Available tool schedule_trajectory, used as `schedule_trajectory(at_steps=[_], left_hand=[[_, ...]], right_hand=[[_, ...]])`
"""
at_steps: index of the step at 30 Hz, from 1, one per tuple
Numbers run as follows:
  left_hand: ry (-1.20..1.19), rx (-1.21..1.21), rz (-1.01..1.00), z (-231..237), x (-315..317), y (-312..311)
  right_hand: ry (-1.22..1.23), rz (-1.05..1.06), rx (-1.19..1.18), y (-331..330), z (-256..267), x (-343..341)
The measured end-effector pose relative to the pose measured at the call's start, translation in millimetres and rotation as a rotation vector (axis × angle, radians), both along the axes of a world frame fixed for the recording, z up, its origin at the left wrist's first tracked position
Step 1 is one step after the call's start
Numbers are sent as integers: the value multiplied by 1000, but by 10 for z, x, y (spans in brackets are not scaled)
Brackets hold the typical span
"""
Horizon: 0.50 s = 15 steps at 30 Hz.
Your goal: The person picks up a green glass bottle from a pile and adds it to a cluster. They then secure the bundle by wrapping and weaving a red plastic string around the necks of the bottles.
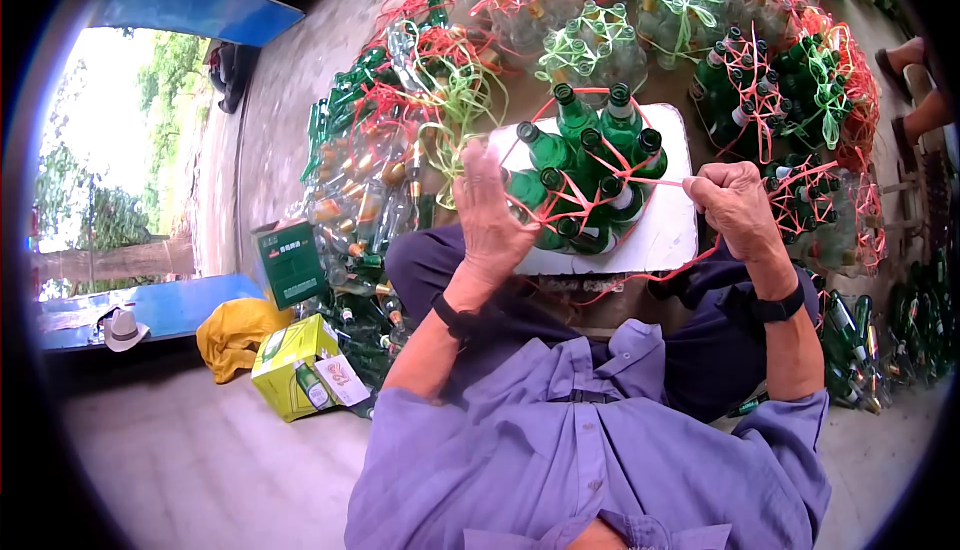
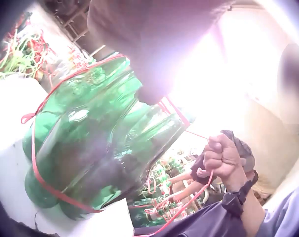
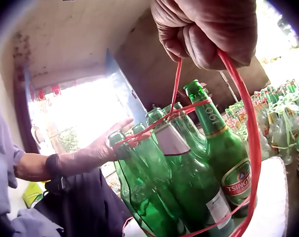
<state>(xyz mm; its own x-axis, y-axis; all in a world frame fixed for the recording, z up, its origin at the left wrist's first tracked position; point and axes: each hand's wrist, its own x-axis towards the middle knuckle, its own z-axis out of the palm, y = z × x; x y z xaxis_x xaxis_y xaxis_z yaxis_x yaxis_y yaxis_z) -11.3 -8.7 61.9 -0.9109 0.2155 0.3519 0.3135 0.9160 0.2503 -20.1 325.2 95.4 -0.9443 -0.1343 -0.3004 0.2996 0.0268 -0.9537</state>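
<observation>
A bundle of several green glass beer bottles stands upright on a white stool top. Red plastic strap circles the bottles low down and crosses between their necks. My right hand grips this strap in a fist, to the right of the bundle; one stretch runs taut to the necks and another hangs in a loop below. At the bundle's left side is my left hand, its fingers stretched out and its thumb side close against the bottle necks. One bottle's label reads Tsingtao.
Bundles of bottles tied with red and green strap stand on the floor beyond the stool. Loose green bottles lie at the right. A yellow-green carton and a yellow bag sit at the left. Another person's legs show at far right.
</observation>
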Motion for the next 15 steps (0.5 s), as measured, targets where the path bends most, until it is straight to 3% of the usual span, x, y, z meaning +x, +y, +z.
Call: schedule_trajectory(at_steps=[2, 4, 5, 8, 10, 12, 15], left_hand=[[112, -49, 29, -5, -51, -78], [-134, 50, 47, 28, -87, -179], [-18, 1, -6, -24, -154, -250], [-3, -91, -9, 19, -324, -424], [-125, -132, 96, 106, -372, -437], [-329, 13, 178, 165, -401, -442], [-277, 87, 180, 48, -370, -461]], right_hand=[[86, 65, 76, -43, 56, 18], [114, 108, 88, -73, 59, 35], [151, 133, 117, -109, 70, 46], [210, 176, 159, -252, 53, 122], [285, 231, 176, -361, 2, 184], [359, 240, 257, -423, 35, 227], [458, 267, 318, -438, 20, 243]])
